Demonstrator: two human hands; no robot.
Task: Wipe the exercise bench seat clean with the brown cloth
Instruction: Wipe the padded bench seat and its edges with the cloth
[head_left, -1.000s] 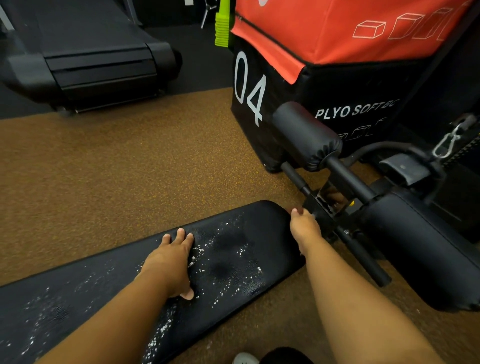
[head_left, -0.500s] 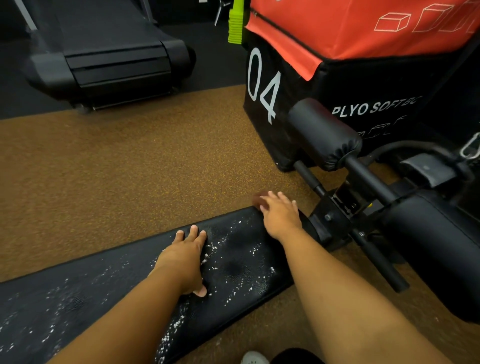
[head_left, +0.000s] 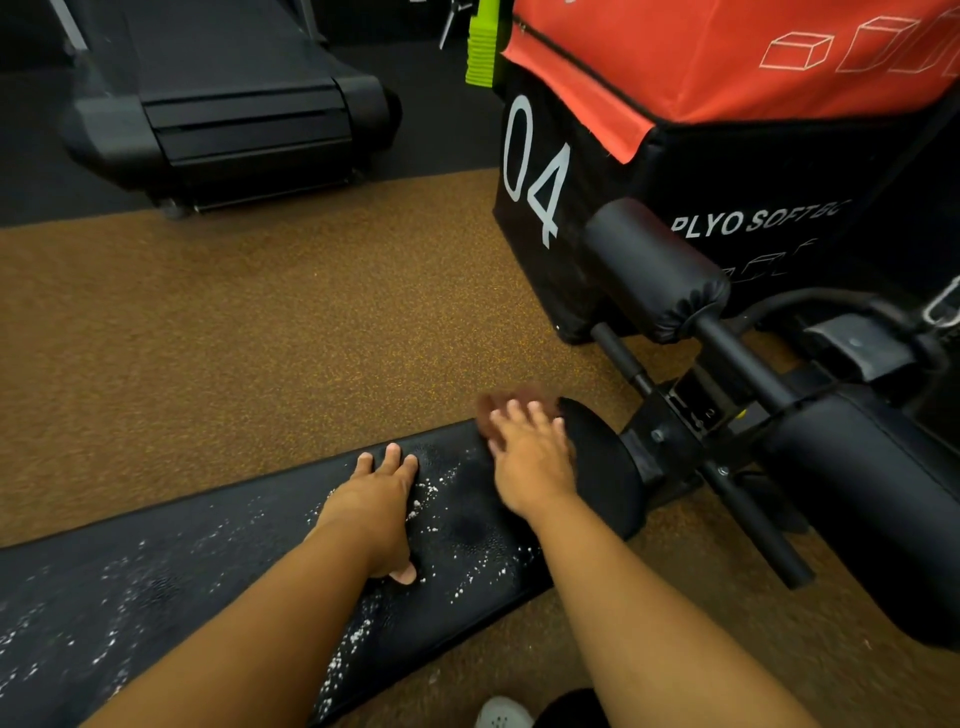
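A person's right hand (head_left: 530, 457) presses a brown cloth (head_left: 511, 408) flat-fingered at the bench seat's (head_left: 208, 566) far end. Their left hand (head_left: 379, 499) rests open alongside (holding nothing). White specks still cover most of the seat, so wiping seems barely begun.

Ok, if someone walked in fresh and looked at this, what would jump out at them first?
Probably the big red and black plyo box marked 04, upper right, just past the bench's end. Next, the white specks scattered over the black bench seat across the bottom. There the left hand rests flat while the right hand presses the brown cloth onto the seat's far edge.
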